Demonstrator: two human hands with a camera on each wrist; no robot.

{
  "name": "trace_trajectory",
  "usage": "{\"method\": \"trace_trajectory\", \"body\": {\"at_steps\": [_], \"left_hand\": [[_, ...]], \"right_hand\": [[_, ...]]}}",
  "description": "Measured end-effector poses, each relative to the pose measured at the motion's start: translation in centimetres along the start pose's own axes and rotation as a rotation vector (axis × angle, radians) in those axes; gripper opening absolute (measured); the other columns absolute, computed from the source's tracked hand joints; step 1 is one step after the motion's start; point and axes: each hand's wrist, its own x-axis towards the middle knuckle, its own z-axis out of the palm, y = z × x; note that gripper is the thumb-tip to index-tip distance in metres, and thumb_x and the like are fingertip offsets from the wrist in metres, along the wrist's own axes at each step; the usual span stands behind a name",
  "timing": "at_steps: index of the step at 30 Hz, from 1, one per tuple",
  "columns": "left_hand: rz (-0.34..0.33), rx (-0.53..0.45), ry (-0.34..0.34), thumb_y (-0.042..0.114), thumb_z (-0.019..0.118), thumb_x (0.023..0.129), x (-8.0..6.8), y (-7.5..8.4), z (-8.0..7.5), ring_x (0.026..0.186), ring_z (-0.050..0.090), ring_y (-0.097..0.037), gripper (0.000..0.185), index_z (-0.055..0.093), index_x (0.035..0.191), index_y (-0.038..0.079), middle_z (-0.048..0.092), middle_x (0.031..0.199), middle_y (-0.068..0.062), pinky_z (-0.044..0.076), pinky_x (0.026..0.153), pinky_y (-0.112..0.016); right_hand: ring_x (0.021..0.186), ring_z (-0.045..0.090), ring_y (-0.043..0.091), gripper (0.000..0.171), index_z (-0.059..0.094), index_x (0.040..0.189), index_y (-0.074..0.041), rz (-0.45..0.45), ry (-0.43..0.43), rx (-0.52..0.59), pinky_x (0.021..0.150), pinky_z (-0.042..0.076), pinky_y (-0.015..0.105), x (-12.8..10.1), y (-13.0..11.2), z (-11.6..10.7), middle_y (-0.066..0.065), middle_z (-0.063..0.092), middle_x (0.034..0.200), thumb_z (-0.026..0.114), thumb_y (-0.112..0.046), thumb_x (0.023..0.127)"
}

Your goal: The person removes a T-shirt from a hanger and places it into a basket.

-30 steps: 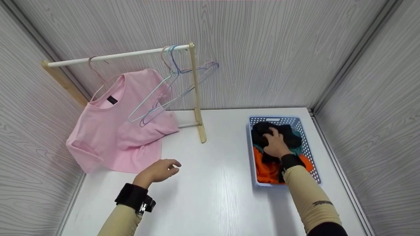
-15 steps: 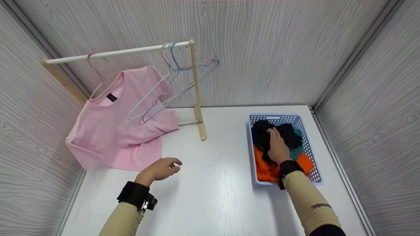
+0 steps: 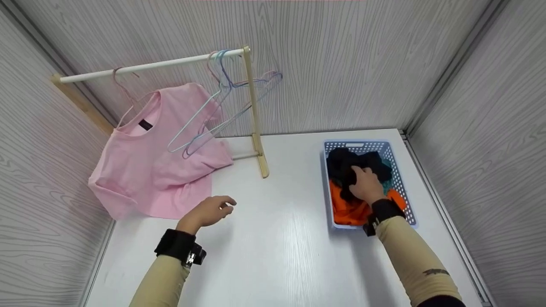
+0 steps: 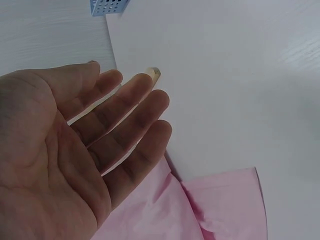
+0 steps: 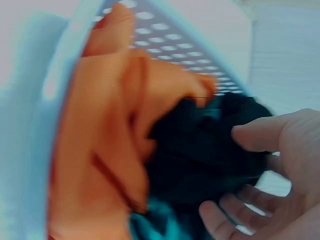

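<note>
My right hand [image 3: 367, 185] reaches into the light blue perforated basket [image 3: 347, 227], over a black garment [image 3: 339, 160]. In the right wrist view, its thumb and loosely bent fingers are spread apart at the black cloth [image 5: 200, 150], with a wide gap between them. Orange cloth [image 3: 345, 211] and a bit of teal cloth [image 3: 387, 185] lie around and under the black one. My left hand [image 3: 207, 212] hovers over the table, palm inward, fingers relaxed and holding nothing. Close by it hangs a pink shirt [image 3: 149, 170] on a pink hanger [image 3: 123, 89].
A clothes rack [image 3: 153, 65] with a white rail and wooden posts stands at the back left. Several bare hangers [image 3: 196, 113] in mint, blue and pink hang near its right post [image 3: 251, 94]. Wood-grain panels [image 3: 332, 64] enclose the white table [image 3: 273, 238].
My right hand has drawn back slightly across the black garment toward the basket's front right, its fingers shifting. The left hand has barely moved. The head view has tilted a little.
</note>
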Motion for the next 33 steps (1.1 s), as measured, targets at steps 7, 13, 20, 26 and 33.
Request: {"method": "trace_trajectory", "body": {"at_steps": [7, 13, 20, 26, 33], "left_hand": [[0.018, 0.009, 0.043, 0.015, 0.051, 0.098, -0.7, -0.7, -4.1, 0.092, 0.067, -0.03, 0.032, 0.06, 0.124, 0.0, 0.069, 0.108, -0.02, 0.052, 0.087, -0.048], [0.034, 0.074, 0.037, 0.018, 0.049, 0.099, -1.0, 1.4, -7.8, 0.101, 0.065, -0.035, 0.035, 0.058, 0.126, -0.002, 0.067, 0.113, -0.024, 0.05, 0.09, -0.05], [0.028, 0.169, 0.033, 0.024, 0.048, 0.101, -2.1, 4.7, -12.5, 0.115, 0.058, -0.041, 0.038, 0.057, 0.13, 0.001, 0.062, 0.125, -0.025, 0.044, 0.1, -0.055], [-0.013, 0.231, 0.124, 0.022, 0.048, 0.1, -5.0, 3.5, -17.8, 0.116, 0.056, -0.045, 0.04, 0.057, 0.126, -0.006, 0.06, 0.125, -0.029, 0.041, 0.102, -0.058], [-0.28, 0.245, 0.368, 0.022, 0.041, 0.097, -8.2, -1.0, -21.2, 0.11, 0.052, -0.052, 0.046, 0.053, 0.131, -0.006, 0.053, 0.126, -0.036, 0.043, 0.089, -0.062]], "right_hand": [[0.127, 0.048, 0.044, 0.049, 0.05, 0.137, -0.001, -0.06, -0.131, -0.016, 0.105, 0.039, 0.06, -1.7, -3.4, -2.2, 0.027, 0.049, 0.141, 0.06, -0.021, 0.093], [0.123, 0.054, 0.039, 0.05, 0.052, 0.137, -0.002, -0.141, -0.192, -0.009, 0.103, 0.044, 0.055, -2.5, -6.9, -2.9, 0.022, 0.055, 0.137, 0.064, -0.022, 0.092], [0.115, 0.057, 0.032, 0.051, 0.053, 0.138, -0.008, -0.126, -0.227, 0.003, 0.098, 0.05, 0.048, -2.9, -9.5, -2.9, 0.019, 0.057, 0.135, 0.064, -0.025, 0.092], [0.117, 0.059, 0.035, 0.049, 0.054, 0.136, -0.007, -0.186, -0.241, -0.01, 0.097, 0.05, 0.047, -2.9, -10.7, -1.9, 0.022, 0.058, 0.133, 0.065, -0.025, 0.091], [0.111, 0.062, 0.032, 0.05, 0.055, 0.136, -0.009, -0.174, -0.281, 0.014, 0.088, 0.054, 0.043, -2.9, -11.4, 0.1, 0.02, 0.056, 0.136, 0.067, -0.024, 0.09]]}}
